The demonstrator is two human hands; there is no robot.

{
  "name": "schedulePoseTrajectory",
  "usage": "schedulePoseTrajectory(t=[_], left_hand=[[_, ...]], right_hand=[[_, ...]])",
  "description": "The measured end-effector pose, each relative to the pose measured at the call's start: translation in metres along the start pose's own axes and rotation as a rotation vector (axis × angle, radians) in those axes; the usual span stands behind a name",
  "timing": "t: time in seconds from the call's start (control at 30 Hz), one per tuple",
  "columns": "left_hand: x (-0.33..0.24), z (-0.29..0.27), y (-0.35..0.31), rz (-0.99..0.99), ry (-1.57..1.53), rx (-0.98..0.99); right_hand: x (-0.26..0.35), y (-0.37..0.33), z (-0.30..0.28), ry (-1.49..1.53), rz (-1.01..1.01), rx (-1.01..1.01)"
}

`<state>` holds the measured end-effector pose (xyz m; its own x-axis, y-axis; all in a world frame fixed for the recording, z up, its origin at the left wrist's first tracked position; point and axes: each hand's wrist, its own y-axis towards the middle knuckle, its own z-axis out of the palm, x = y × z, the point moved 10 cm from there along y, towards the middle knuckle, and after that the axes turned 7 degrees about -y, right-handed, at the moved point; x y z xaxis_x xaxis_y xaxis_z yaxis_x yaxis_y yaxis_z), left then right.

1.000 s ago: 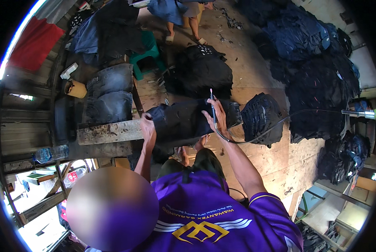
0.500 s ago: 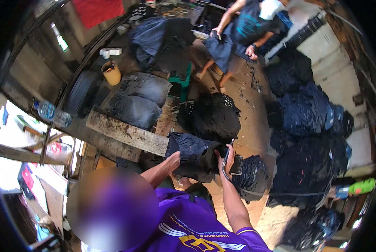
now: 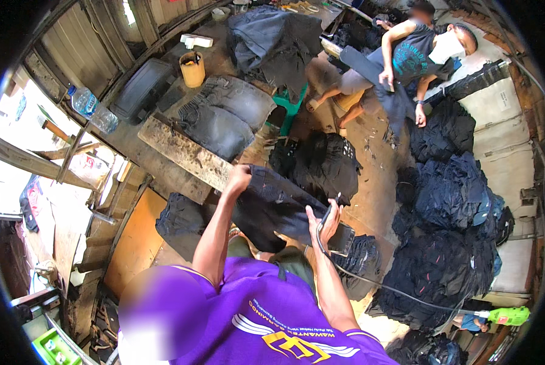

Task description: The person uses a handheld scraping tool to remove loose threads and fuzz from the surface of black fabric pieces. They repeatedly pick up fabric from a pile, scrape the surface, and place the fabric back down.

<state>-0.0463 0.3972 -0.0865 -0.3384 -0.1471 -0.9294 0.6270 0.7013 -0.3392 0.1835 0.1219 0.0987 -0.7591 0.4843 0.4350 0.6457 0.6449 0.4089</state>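
Note:
Black denim trousers (image 3: 278, 204) are stretched across my lap, beside the end of a worn wooden board (image 3: 184, 152). My left hand (image 3: 240, 180) is closed on their upper left edge. My right hand (image 3: 324, 226) holds a slim dark handpiece (image 3: 327, 214) with a pale tip pointing up. From it a flexible shaft (image 3: 370, 281) runs along my forearm to a green motor unit (image 3: 508, 316) at the far right. My right thumb lies close to the cloth; whether it grips the cloth, I cannot tell.
Grey jeans (image 3: 220, 115) lie beyond the board, near a yellow bucket (image 3: 192, 70). Dark garment piles (image 3: 455, 194) line the right side; another bundle (image 3: 327, 167) stands ahead. A co-worker (image 3: 409, 55) sits at the far right, handling dark cloth. Water bottles (image 3: 93, 109) stand at left.
My left hand has moved up and left, drawing the trousers out flatter. My right hand keeps the handpiece. The co-worker's hands and cloth have shifted, and my view has turned.

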Motion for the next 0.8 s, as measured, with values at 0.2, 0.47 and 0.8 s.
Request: schedulePoseTrajectory(t=[0.2,0.47,0.8], left_hand=[[-0.146,-0.012,-0.163,0.48,0.04,-0.997],[-0.129,0.176,-0.173,0.298,0.824,-0.354],[-0.133,0.118,-0.12,0.414,0.878,-0.236]], right_hand=[[0.017,0.023,0.03,0.153,-0.191,0.101],[-0.028,0.034,0.063,0.56,-0.124,0.248],[0.001,0.017,0.069,0.73,-0.441,0.623]])
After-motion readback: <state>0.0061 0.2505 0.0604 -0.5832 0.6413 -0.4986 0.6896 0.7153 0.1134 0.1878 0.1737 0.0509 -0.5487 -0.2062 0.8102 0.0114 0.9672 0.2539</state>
